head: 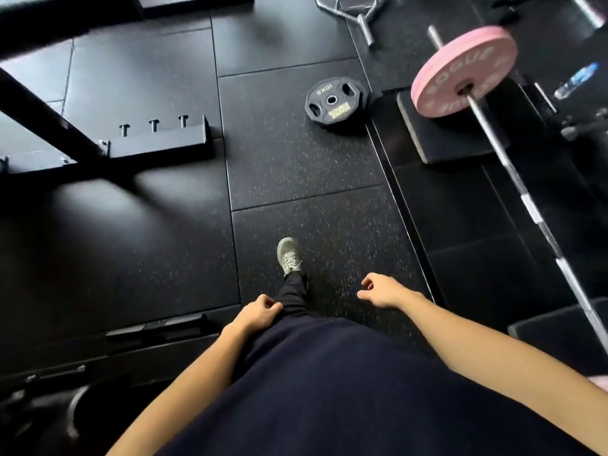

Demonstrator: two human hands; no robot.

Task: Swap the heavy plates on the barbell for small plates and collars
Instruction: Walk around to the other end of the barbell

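A steel barbell (513, 179) runs from the upper right down to the right edge. A large pink plate (460, 70) sits on its far sleeve, resting on a black pad (457, 143). A black 10 kg plate (335, 102) lies flat on the rubber floor to the left of the pink plate. My left hand (260, 312) hangs by my thigh with loosely curled fingers and holds nothing. My right hand (383, 291) hangs low in front of me, fingers loosely curled, also holding nothing. Both hands are far from the plates.
A black rack base with three pegs (154, 139) stands at the left. A curved chrome bar (352, 14) lies at the top. A water bottle (575, 80) lies at the far right. My grey shoe (289, 255) is on the speckled floor.
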